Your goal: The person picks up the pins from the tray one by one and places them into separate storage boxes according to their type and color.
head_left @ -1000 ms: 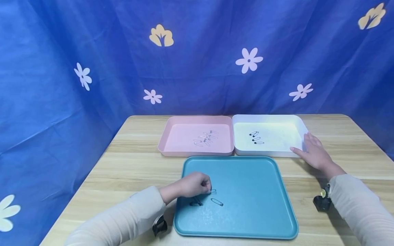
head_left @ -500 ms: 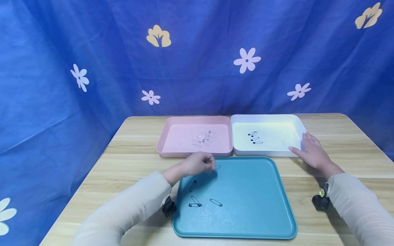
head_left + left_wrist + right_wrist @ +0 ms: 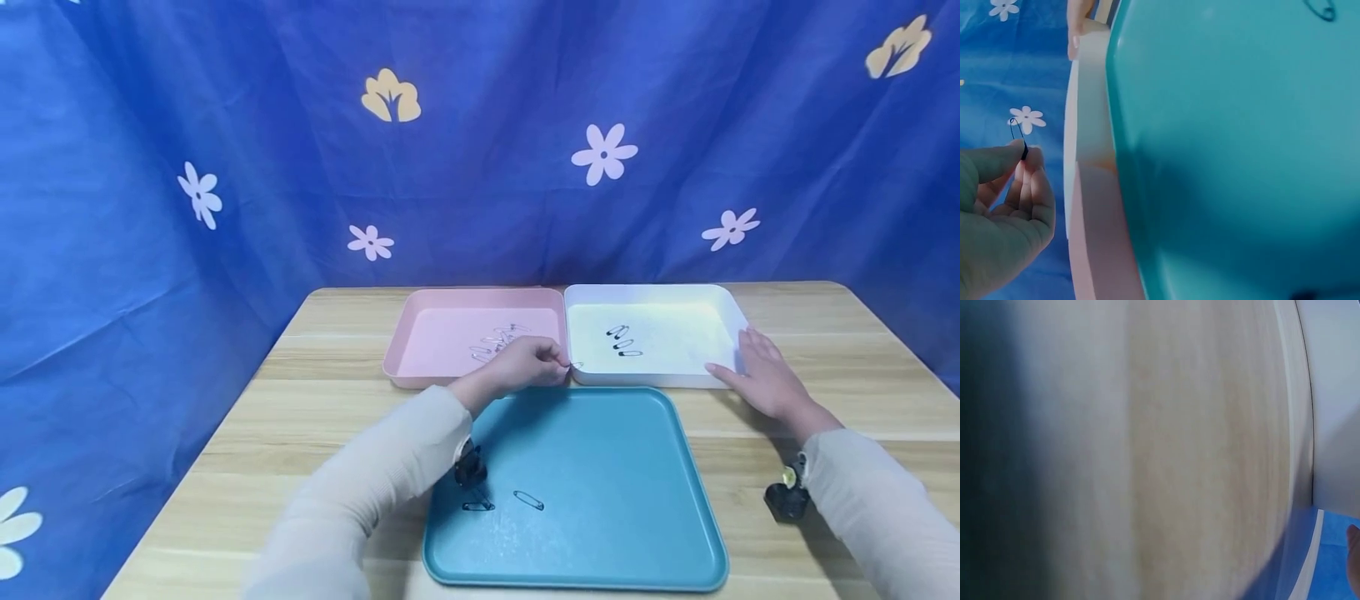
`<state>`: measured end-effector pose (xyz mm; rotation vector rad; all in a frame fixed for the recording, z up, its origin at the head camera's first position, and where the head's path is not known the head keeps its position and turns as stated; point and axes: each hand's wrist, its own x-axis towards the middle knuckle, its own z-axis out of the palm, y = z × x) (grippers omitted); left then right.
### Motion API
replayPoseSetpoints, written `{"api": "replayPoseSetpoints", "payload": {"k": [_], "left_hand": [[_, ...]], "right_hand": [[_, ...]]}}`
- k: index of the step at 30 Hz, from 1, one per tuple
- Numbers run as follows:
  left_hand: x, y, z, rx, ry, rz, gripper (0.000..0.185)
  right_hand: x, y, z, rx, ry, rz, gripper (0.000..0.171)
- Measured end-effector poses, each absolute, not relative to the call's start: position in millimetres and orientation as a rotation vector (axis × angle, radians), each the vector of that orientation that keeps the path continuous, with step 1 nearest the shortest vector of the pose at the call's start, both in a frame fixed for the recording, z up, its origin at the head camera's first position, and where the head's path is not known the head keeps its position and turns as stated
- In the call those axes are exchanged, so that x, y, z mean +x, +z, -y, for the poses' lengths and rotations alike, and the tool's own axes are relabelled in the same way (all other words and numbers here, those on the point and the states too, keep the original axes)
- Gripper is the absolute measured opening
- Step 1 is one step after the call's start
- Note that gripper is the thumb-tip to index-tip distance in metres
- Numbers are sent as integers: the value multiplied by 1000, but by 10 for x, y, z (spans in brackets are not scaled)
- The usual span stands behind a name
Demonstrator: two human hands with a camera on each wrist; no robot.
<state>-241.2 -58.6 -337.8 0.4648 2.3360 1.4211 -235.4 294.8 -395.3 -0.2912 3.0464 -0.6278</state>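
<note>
Between thumb and forefinger, my left hand [image 3: 525, 365] pinches a safety pin [image 3: 1025, 150] by its dark end; its wire loop sticks up in the left wrist view. That hand is over the front edge where the pink tray [image 3: 431, 337] meets the white tray [image 3: 682, 325]. My right hand [image 3: 768, 379] rests against the white tray's front right corner, fingers straight and thumb spread. Several dark-headed safety pins [image 3: 631, 353] lie in the white tray. The pink tray holds a cluster of silvery pins, partly hidden by my left hand.
In front stands a teal tray [image 3: 600, 475] with a loose safety pin [image 3: 528, 500] and another pin [image 3: 478, 506] by my left wrist, whose camera hides part of that area. The wooden table [image 3: 300, 467] runs up to a blue curtain [image 3: 480, 167].
My left hand has lifted a safety pin from the teal tray and carried it forward and right to the front of the other trays. My right hand has stayed put.
</note>
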Motion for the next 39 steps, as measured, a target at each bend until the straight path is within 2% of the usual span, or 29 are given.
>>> {"api": "replayPoseSetpoints", "payload": {"k": [6,16,25,39], "left_hand": [[-2497,-3460,400,379,1516,-2248,10],[-2667,-3471,167,366,1363,-2448,5],[-2784,-3572,-64,233,1627,-2274,8],[-2896,-3641,-352,415,1385,-2496,7]], "right_hand": [[-2332,-3968,-2975,-262,-632,-3051,89],[-2319,-3965,-2991,-284,-632,-3061,87],[-2339,-3982,-2962,-294,-619,-3072,85],[-2366,-3999,-2969,-328,-581,-3072,84]]}}
